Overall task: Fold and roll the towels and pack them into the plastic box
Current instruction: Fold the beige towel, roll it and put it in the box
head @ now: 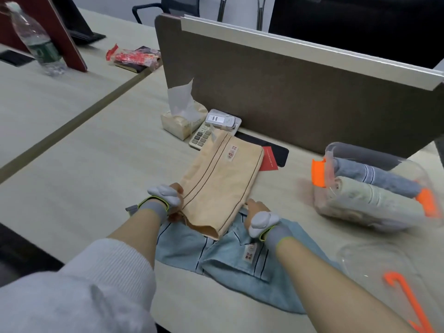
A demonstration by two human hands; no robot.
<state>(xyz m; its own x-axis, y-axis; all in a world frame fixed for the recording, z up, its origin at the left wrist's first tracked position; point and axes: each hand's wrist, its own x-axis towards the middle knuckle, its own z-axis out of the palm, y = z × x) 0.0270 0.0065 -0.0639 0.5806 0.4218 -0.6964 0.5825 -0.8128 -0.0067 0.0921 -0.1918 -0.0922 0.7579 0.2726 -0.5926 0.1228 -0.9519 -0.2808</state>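
I see both hands, left hand (171, 198) and right hand (258, 213), pinching the peach towel (221, 181) at its near corners; soft, light, limp, so I'd roll from there.

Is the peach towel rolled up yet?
No. The peach towel is folded flat into a long strip; both hands hold its near end.

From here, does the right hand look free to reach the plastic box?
Probably yes. The right hand rests on the peach towel, and only bare desk lies between it and the box, which stands open to its right.
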